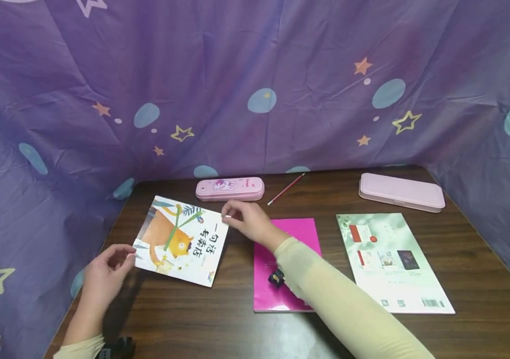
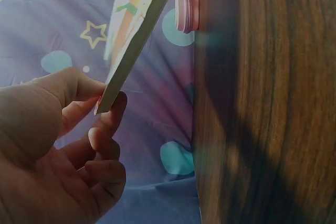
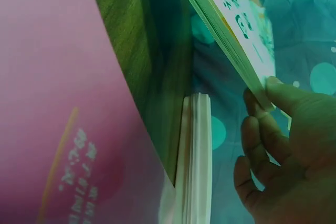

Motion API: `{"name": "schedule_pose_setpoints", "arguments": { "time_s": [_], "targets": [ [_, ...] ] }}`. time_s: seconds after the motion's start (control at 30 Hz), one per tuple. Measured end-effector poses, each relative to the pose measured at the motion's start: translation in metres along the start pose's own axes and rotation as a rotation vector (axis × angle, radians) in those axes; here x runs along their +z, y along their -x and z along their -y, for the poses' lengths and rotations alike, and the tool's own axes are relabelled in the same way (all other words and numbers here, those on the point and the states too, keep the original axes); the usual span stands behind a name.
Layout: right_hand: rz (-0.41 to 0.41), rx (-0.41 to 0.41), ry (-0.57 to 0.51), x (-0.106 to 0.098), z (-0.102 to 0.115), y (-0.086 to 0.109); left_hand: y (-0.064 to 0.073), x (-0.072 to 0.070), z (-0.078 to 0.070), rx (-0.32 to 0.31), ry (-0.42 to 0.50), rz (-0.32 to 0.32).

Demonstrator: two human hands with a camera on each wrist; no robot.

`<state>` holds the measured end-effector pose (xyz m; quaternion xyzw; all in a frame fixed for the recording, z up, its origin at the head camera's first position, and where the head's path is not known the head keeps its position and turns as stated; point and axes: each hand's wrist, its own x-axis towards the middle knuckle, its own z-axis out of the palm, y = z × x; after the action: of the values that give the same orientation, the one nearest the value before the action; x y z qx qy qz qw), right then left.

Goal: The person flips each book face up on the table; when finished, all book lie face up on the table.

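Note:
A thin picture book, its white cover showing an orange animal and large black characters, is held over the left side of the table. My left hand pinches its left edge between thumb and fingers. At the upper right corner, my right hand grips it the same way. In the left wrist view the book is raised off the wood and tilted, its page edges showing. The right wrist view has the thumb on the cover of the book and the fingers behind it.
A magenta book lies under my right forearm, partly hidden. Right of it lies a pale green and white book. Along the back are a pink rabbit pencil case, a red pencil and a plain pink case. A purple curtain surrounds the table.

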<state>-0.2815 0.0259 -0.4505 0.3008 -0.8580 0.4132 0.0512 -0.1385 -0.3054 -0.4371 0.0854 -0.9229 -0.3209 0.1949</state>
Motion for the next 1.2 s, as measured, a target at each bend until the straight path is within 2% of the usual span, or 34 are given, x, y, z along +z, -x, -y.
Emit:
{"name": "schedule_pose_setpoints", "arguments": {
  "time_s": [0.17, 0.23, 0.37, 0.53, 0.7, 0.93, 1.2],
  "targets": [
    [0.070, 0.023, 0.024, -0.001, 0.000, 0.002, 0.000, -0.002, 0.004, 0.022, -0.020, 0.044],
    [0.094, 0.031, 0.040, -0.002, 0.000, 0.002, -0.001, -0.003, 0.005, 0.027, -0.038, 0.081],
    [0.134, 0.028, 0.106, -0.002, 0.000, 0.002, 0.000, -0.005, 0.008, -0.009, -0.074, 0.205],
    [0.181, 0.045, 0.194, -0.001, -0.001, 0.002, 0.000, -0.005, 0.013, -0.056, -0.069, 0.366],
    [0.244, 0.091, 0.263, 0.002, -0.001, 0.004, 0.001, -0.003, 0.014, -0.072, -0.056, 0.462],
    [0.283, 0.101, 0.278, 0.005, -0.001, 0.008, 0.002, 0.002, 0.016, -0.066, -0.110, 0.515],
    [0.292, 0.097, 0.325, 0.008, -0.001, 0.009, 0.006, 0.002, 0.014, -0.019, -0.159, 0.486]
  ]
}}
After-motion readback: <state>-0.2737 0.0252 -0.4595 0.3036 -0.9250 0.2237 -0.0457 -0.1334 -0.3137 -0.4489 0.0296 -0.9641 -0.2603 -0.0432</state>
